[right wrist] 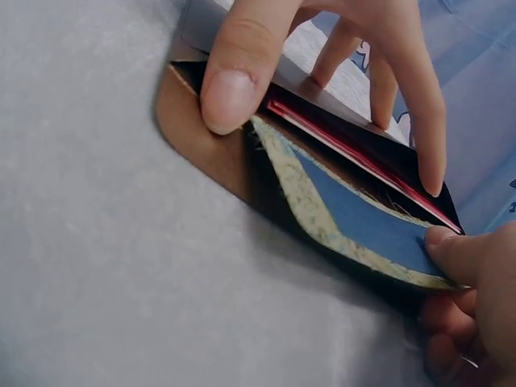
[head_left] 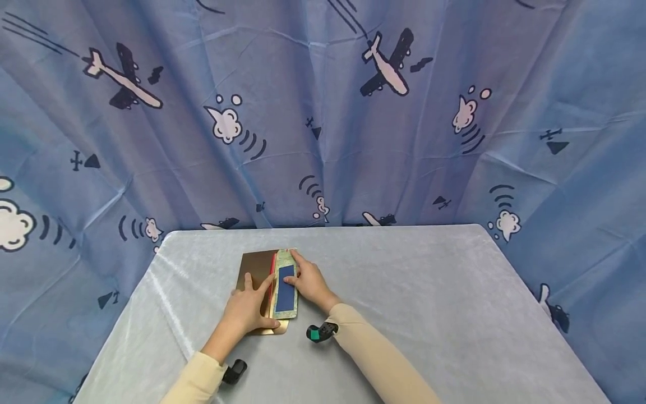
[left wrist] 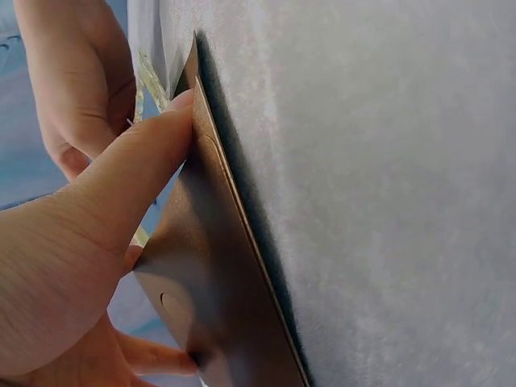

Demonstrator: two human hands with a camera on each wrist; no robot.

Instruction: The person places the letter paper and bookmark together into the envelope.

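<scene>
A flat brown envelope (head_left: 257, 266) lies on the table with its mouth gaping on the right side. The left hand (head_left: 245, 308) rests on it with spread fingers, its thumb (right wrist: 232, 97) pressing near the mouth's near corner and its index finger reaching to the mouth's edge. At the mouth is a card (right wrist: 375, 230) with a plain blue panel and a yellow-green patterned border. The right hand (head_left: 311, 280) pinches this card by its right edge, thumb on the blue panel and other fingers beneath. A red-edged flat item (right wrist: 343, 153) shows inside the envelope.
A pale, velvety cloth covers the table (head_left: 404, 292). Behind its far edge hangs a blue curtain (head_left: 323, 112) printed with planes and clouds. Black wrist devices (head_left: 321, 332) sit at both cuffs.
</scene>
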